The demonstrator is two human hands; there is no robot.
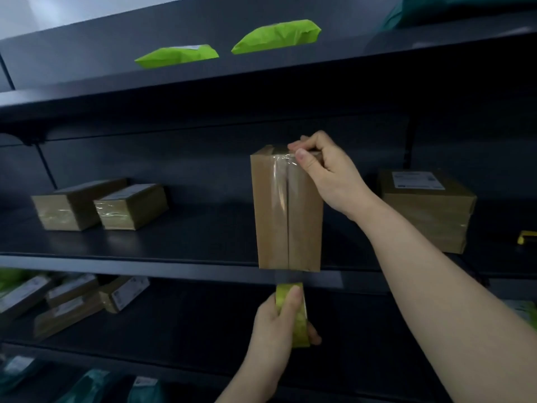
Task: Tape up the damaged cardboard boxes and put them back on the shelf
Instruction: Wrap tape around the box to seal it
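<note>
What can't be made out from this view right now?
Head view:
- Top end of the upright brown cardboard box: covered by the right hand, so where the clear tape strip ends is hidden.
- White label on the flat brown box at right: print blurred.
- Yellow-and-black object: cut off by right edge.
- Yellow-green tape roll: partly covered by the left hand.

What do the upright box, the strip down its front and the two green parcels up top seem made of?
Upright box: matt brown cardboard, flap seam visible. Strip: clear glossy plastic tape, shiny and wrinkled. Green parcels: probably thin plastic film, creased, slight sheen.
</note>
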